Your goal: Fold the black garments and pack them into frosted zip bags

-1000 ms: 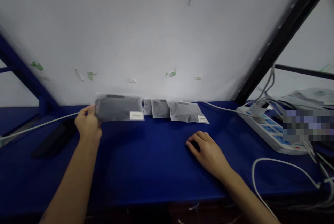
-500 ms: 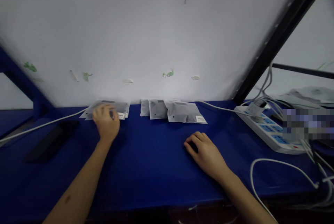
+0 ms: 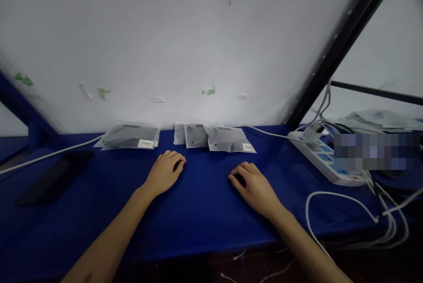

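Left hand (image 3: 164, 171) loosely curled on the blue table (image 3: 198, 212), holding nothing, right hand (image 3: 253, 185) likewise — grey pouch (image 3: 128, 137) at ten o'clock of the left hand, apart, pouch row (image 3: 214, 137) at twelve.

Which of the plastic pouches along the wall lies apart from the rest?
The left pouch, dark inside with a white label at its near right corner. It lies alone beyond the left hand, with bare blue table separating it from the overlapping pouch cluster.
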Demonstrator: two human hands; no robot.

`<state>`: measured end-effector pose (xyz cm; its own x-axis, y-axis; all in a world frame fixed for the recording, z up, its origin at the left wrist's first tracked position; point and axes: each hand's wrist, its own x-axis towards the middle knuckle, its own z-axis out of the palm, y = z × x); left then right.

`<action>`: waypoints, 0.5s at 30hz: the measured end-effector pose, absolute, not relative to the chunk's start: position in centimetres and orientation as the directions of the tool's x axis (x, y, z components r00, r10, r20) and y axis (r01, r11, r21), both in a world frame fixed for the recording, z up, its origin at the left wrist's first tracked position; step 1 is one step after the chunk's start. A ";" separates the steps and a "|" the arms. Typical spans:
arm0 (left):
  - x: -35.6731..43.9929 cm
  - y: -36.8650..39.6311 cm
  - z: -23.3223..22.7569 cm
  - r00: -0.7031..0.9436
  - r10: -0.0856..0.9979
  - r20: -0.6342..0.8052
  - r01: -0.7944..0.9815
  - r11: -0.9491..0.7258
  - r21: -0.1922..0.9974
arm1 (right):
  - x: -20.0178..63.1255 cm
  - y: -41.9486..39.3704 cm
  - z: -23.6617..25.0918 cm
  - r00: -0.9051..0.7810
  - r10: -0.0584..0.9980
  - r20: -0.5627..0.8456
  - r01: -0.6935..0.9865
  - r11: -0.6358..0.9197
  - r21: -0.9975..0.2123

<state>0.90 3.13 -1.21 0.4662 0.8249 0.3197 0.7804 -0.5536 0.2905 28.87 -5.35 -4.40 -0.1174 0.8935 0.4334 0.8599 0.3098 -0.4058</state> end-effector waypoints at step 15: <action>0.5 3.2 -1.2 0.415 0.860 0.299 0.756 -0.508 0.412 | 28.2 -2.1 -4.0 0.056 0.867 0.495 0.987 0.026 -0.156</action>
